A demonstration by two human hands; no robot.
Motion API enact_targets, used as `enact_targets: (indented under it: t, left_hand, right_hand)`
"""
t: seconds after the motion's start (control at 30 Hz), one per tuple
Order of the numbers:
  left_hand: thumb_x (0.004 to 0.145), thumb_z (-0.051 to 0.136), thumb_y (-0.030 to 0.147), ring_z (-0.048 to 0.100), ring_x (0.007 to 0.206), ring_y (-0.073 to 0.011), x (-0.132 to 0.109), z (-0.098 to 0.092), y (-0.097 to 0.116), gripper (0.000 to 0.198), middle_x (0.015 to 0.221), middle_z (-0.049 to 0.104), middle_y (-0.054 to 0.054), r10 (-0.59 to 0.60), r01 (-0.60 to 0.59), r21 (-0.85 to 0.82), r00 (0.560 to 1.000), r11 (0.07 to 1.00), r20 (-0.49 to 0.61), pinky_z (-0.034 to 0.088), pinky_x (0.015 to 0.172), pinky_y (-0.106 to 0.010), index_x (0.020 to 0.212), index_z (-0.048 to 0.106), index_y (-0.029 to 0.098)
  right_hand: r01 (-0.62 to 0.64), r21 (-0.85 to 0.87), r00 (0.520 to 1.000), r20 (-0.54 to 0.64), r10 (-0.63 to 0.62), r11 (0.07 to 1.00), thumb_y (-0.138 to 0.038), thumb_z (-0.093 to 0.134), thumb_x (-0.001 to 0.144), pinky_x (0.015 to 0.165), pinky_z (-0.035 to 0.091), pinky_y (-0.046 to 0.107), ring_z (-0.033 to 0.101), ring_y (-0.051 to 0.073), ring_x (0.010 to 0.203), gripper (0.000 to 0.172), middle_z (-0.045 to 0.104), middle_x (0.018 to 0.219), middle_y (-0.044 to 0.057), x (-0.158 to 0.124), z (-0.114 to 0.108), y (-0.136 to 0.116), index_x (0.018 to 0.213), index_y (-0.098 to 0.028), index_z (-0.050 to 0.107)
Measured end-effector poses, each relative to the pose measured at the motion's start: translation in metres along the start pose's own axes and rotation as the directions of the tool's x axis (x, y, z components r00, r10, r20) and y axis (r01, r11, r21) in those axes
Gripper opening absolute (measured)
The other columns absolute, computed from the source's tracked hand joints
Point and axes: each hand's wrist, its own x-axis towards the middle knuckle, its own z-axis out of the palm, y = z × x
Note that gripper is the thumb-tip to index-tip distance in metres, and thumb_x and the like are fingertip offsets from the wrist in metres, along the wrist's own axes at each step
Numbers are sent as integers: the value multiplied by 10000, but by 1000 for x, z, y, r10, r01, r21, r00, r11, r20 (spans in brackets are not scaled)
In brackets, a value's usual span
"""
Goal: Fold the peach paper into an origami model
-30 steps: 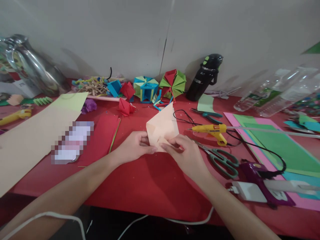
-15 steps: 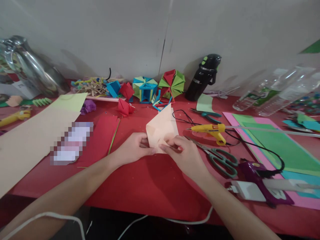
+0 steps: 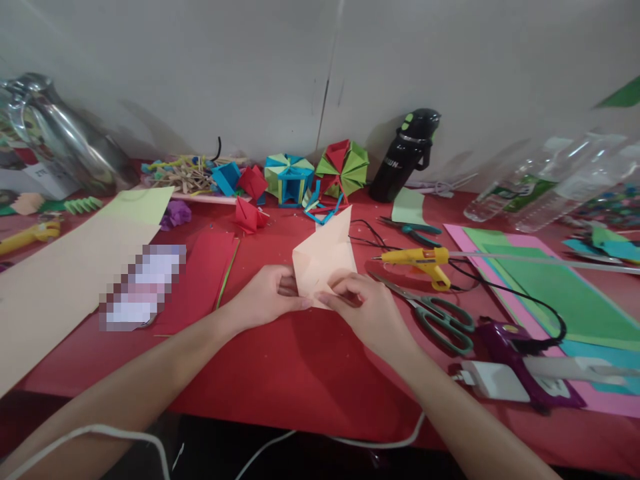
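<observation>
A pale peach sheet of folded paper [image 3: 325, 257] stands partly raised from the red tabletop [image 3: 280, 373], its lower edge between my two hands. My left hand [image 3: 267, 293] pinches the lower left corner, thumb in front and fingers behind. On the lower right, my right hand [image 3: 363, 303] grips the same paper between thumb and curled fingers. Scissors with green handles [image 3: 445, 323] lie just right of my right hand. Red paper sheets [image 3: 197, 280] rest to the left of my left hand.
A yellow glue gun [image 3: 417, 259], pliers [image 3: 417, 233] and a purple power strip [image 3: 530, 367] lie on the right, beside coloured paper sheets [image 3: 575, 287]. Folded paper models [image 3: 290, 180], a black bottle [image 3: 405, 157] and a metal jug [image 3: 75, 133] line the back.
The raised upper part of the peach paper has swung slightly to the right. My right fingers have shifted a little on its lower edge; my left hand stays in place.
</observation>
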Motion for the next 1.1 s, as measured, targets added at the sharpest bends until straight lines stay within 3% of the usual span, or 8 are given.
enact_targets:
  t: [0.1, 0.17, 0.27, 0.33, 0.47, 0.67, 0.87, 1.1]
  left_hand:
    - [672, 799, 291, 702, 966, -257, 1, -1, -1, 400, 1059, 734, -124, 6, -6, -6, 1000, 1000, -15, 546, 885, -382, 1021, 690, 129]
    - [651, 812, 279, 702, 965, -261, 2, -3, -2, 408, 1064, 734, -121, 25, -26, -27, 997, 999, -67, 548, 890, -390, 1012, 694, 132]
    - [631, 823, 257, 699, 973, -260, 5, -7, -2, 442, 1095, 725, -118, 75, -101, -110, 973, 989, -218, 553, 899, -399, 1035, 687, 139]
    - [633, 822, 246, 690, 1002, -256, 7, -8, 0, 467, 1124, 716, -115, 103, -167, -191, 946, 967, -307, 549, 915, -397, 1066, 678, 148]
    - [635, 823, 228, 677, 1030, -256, 8, -4, 3, 460, 1112, 719, -114, 128, -232, -312, 939, 921, -318, 542, 936, -396, 1064, 678, 142]
    - [627, 827, 192, 690, 980, -231, 9, -5, 5, 457, 1080, 728, -103, 109, -235, -359, 935, 904, -336, 548, 923, -375, 1058, 683, 139]
    - [567, 855, 181, 699, 915, -215, 12, -9, 5, 475, 1050, 734, -101, 4, -143, -383, 940, 913, -342, 565, 869, -360, 1013, 698, 133]
    - [566, 851, 151, 692, 909, -189, 12, -15, 2, 453, 1057, 732, -91, 24, -168, -385, 936, 908, -353, 569, 832, -311, 996, 710, 143]
  right_hand:
    - [-11, -42, 999, -40, 9, 999, -324, 680, 807, 720, 441, 333, 599, 190, 785, 207, 684, 877, 37, -1, 1, 3, 655, -208, 603]
    - [-40, -70, 984, -175, 28, 997, -380, 732, 746, 819, 451, 408, 594, 250, 923, 211, 665, 971, 69, -1, 3, 7, 840, -218, 637]
    - [-131, 91, 911, -382, 156, 987, -447, 799, 640, 917, 436, 486, 531, 308, 1130, 675, 565, 1239, 143, -1, 5, 10, 1206, -213, 515]
    - [-192, 357, 902, -303, 308, 914, -462, 800, 633, 884, 473, 442, 562, 285, 1116, 754, 551, 1273, 152, 2, 8, 7, 1260, -213, 465]
    - [-313, 656, 938, 101, 331, 687, -476, 743, 706, 710, 488, 320, 628, 183, 814, 352, 675, 931, 71, 14, 19, -10, 877, -191, 628]
    - [-226, 725, 930, -39, 366, 650, -449, 795, 649, 572, 410, 274, 489, 115, 567, 324, 575, 614, -15, 33, 41, -14, 643, -187, 604]
    - [-151, 813, 926, -82, 367, 563, -440, 778, 701, 593, 411, 273, 481, 111, 575, 313, 563, 606, -10, 36, 42, 5, 601, -181, 634]
    - [-54, 838, 925, -162, 343, 543, -378, 771, 742, 578, 391, 241, 459, 89, 585, 215, 599, 650, -1, 38, 27, 12, 651, -190, 718]
